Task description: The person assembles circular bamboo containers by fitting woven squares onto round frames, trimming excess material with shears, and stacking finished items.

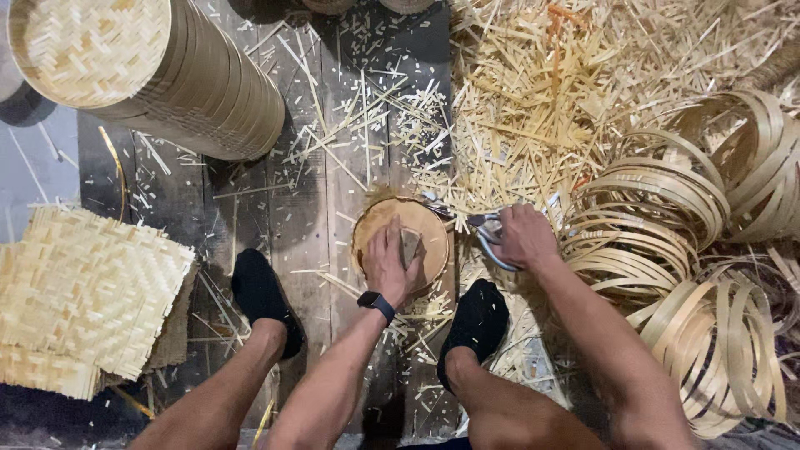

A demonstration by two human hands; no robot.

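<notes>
**Left hand on small block at the round chopping block, right hand on shears**

Your left hand [390, 265] rests on the round wooden chopping block [427, 227] between your feet, fingers [382, 237] closed together around a small tan block-shaped piece [410, 246], thumb side pressing it against the block top. A black smartwatch [377, 303] sits on that wrist.

Your right hand [523, 236] is just right of the chopping block, fingers curled and clamped on the handles of metal shears [487, 233]; the blades point left toward the block rim. Blade tips are partly hidden, can't tell if they are open.

Black socked feet: left foot [262, 300] well left of the block, right foot [477, 321] just below it, both on the dark wooden plank floor [300, 208].

Around you: a tall stack of round woven bamboo trays [158, 71] upper left, lying on its side; a pile of square woven bamboo mats [79, 300] at left, near the left foot; coiled bamboo strip hoops [700, 250] stacked at right, beside the right forearm; a heap of bamboo offcuts and slivers [533, 92] above the right hand, scattered also across the floor around the block.
</notes>
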